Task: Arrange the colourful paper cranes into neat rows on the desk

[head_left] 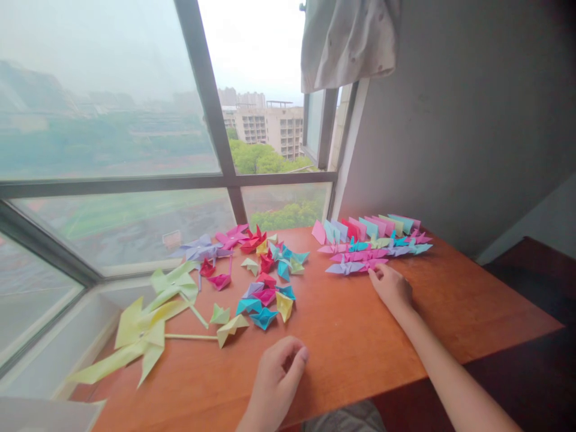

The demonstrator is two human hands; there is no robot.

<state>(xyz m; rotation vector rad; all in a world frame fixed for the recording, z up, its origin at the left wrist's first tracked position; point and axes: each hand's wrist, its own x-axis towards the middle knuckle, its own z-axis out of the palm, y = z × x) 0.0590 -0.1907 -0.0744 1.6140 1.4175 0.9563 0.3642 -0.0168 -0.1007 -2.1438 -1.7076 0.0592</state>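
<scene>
My right hand (390,289) reaches to the front row of folded paper cranes at the right. Its thumb and fingers pinch the end of a pink paper crane (374,264). Beside that crane, in the same row, lies a lilac paper crane (344,267). More pink cranes (355,255) lie in a row just behind. My left hand (281,372) rests near the table's front edge, fingers curled in, and nothing shows in it. Several small folded paper boats, among them a blue one (263,318) and a yellow one (284,306), lie beyond my left hand.
Paper pinwheels, yellow (143,333), green (174,284) and lilac (204,247), lie at the left of the brown table (328,336). Upright folded papers (369,227) line the back right. A window frame (234,183) and a grey wall (441,132) border the table.
</scene>
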